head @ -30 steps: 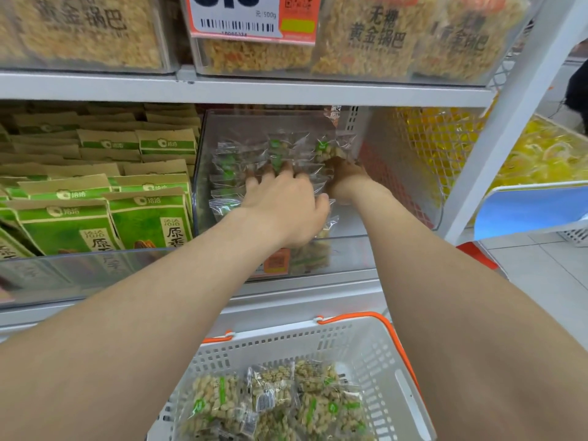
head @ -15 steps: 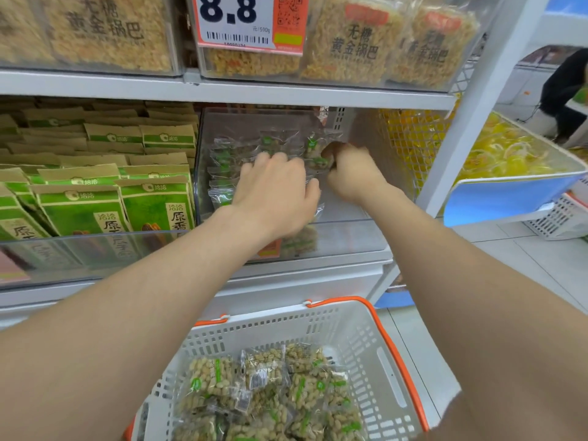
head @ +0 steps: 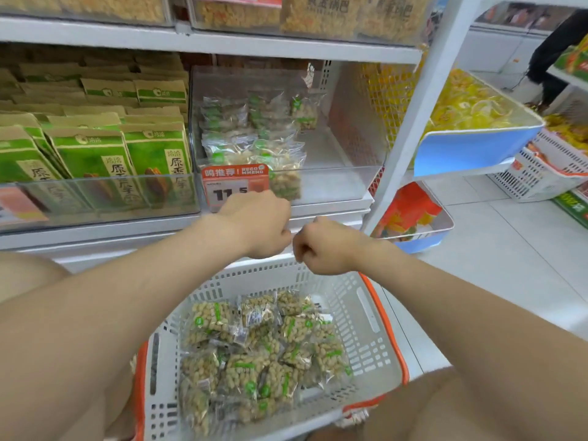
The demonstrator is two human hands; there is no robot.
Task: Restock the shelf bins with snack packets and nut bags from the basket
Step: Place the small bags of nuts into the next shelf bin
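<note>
Nut bags (head: pixel 254 348) heaped in the white basket's (head: pixel 369 316) left half, more packets (head: pixel 251 144) stacked along the clear shelf bin's (head: pixel 334 183) left wall, left hand (head: pixel 257 224) and right hand (head: pixel 321 246) side by side above the basket's far rim, both curled into empty fists

One wide-angle view, worn on the head, looks forward and down from close in front of the shelf (head: pixel 222 46). Its top edge cuts through the upper row of stock. The bin (head: pixel 334 183) sits just above centre, near the lens. The basket (head: pixel 366 310) fills the lower middle, seen steeply from above. Both forearms enter from the bottom corners, with the left hand (head: pixel 257 224) and right hand (head: pixel 321 246) near centre. The right edge takes in the post (head: pixel 423 122) and floor (head: pixel 509 249).
</note>
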